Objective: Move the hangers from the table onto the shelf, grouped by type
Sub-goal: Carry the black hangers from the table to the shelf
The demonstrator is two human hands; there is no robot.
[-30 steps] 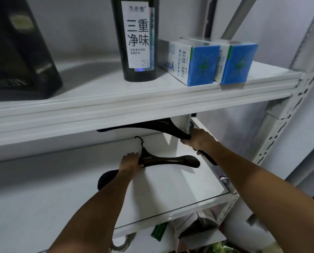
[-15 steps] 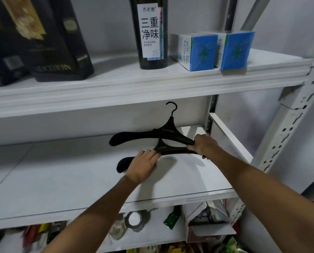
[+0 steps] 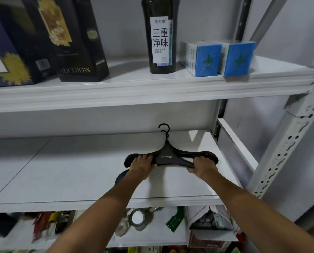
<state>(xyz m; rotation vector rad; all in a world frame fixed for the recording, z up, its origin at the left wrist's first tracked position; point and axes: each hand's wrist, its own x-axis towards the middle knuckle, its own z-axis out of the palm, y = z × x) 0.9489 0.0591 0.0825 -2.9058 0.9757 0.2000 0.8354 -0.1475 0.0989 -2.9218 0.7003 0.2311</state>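
On the shelf [image 3: 61,170], toward one o'clock, our two black hangers [image 3: 167,157] now lie stacked, hooks [image 3: 165,129] together; left hand [image 3: 140,164] and right hand [image 3: 201,166] each grip an end, so this pair looks grouped.

Two black hangers [image 3: 168,157] lay stacked on the white middle shelf [image 3: 61,170], hooks toward the back wall. The left hand [image 3: 140,164] gripped their left arm, and the right hand [image 3: 201,166] gripped their right arm. On the shelf above stood a dark bottle [image 3: 160,35], two blue boxes [image 3: 201,60] and dark cartons [image 3: 70,39].
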